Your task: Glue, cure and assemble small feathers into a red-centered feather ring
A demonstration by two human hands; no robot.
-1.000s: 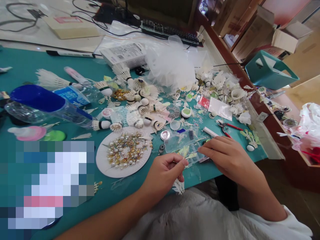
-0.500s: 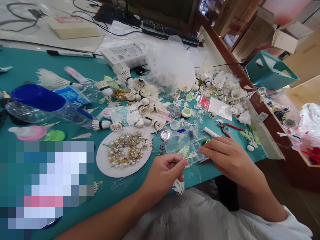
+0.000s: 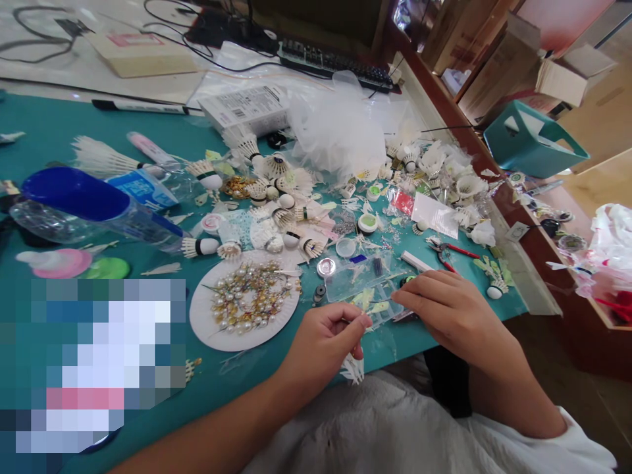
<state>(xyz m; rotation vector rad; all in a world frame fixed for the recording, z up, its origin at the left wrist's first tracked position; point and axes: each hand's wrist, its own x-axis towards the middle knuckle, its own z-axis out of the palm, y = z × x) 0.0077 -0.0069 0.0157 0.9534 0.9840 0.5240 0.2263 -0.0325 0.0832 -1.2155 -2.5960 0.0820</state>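
Observation:
My left hand (image 3: 328, 337) is closed in a pinch in front of the clear plastic box. White feather pieces (image 3: 352, 370) hang below its fingers, their upper end hidden in the grip. To its right, my right hand (image 3: 444, 306) has its fingers bent together at the right edge of the clear plastic box (image 3: 345, 282). Whatever those fingertips grip is hidden. Pale yellow-green feather pieces (image 3: 379, 307) lie in the box's compartments between both hands. Left of my left hand stands a white paper plate (image 3: 202, 316) bearing pearl-like beads and gold wire sprigs (image 3: 251, 296).
Several shuttlecocks (image 3: 291, 238) crowd the middle of the green mat (image 3: 162, 108). Red-handled pliers (image 3: 457, 250) lie beyond my right hand. A blue-topped bottle (image 3: 74, 191) lies at left. White netting (image 3: 336, 131) and a keyboard (image 3: 336, 66) are at the back.

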